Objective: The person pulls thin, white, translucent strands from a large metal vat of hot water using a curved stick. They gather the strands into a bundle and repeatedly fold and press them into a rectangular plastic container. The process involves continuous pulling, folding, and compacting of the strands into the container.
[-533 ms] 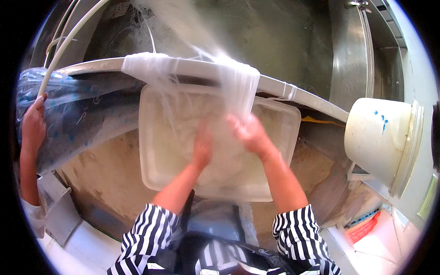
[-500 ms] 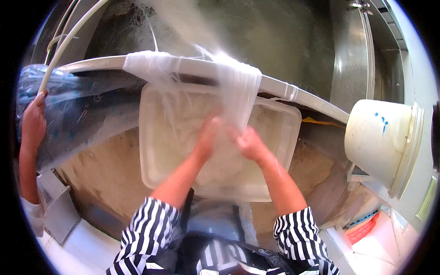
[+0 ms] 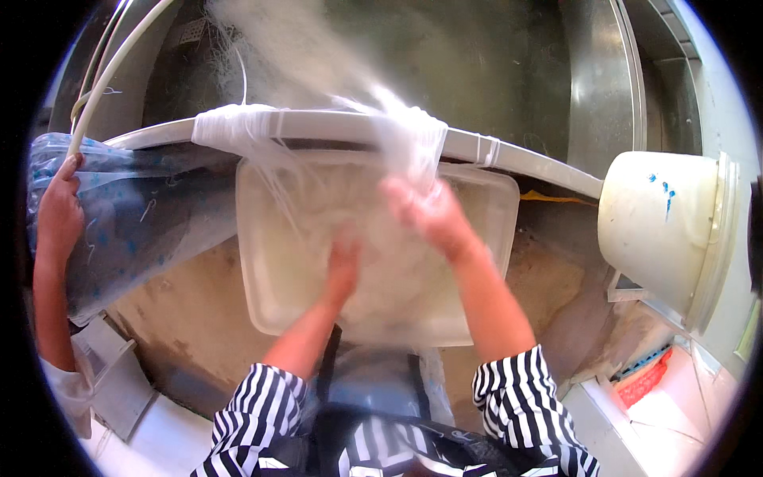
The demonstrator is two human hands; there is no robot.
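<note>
A thick bundle of fine white strands (image 3: 421, 139) hangs over the pale rim (image 3: 334, 127) of a large water-filled vat (image 3: 477, 71). At its lower end, my right hand (image 3: 433, 216) is curled closed on the strands, slightly blurred. Lower and to the left, my left hand (image 3: 343, 262) is smeared by motion over the white plastic tub (image 3: 248, 270); its fingers cannot be made out. Cloudy pale contents fill the tub. A second bundle of white strands (image 3: 234, 127) drapes over the rim further left, its loose ends trailing into the tub.
At the far left, another person's hand (image 3: 63, 211) grips a pale hose (image 3: 99, 91) beside clear plastic sheeting (image 3: 119, 183). A cream bucket (image 3: 656, 226) stands at right. A few strands loop over the rim (image 3: 489, 151) nearby. Something red (image 3: 644, 381) lies at lower right.
My left hand has moved down and left, away from the strands. My right hand has risen toward the rim, and the right bundle looks shorter and more gathered.
</note>
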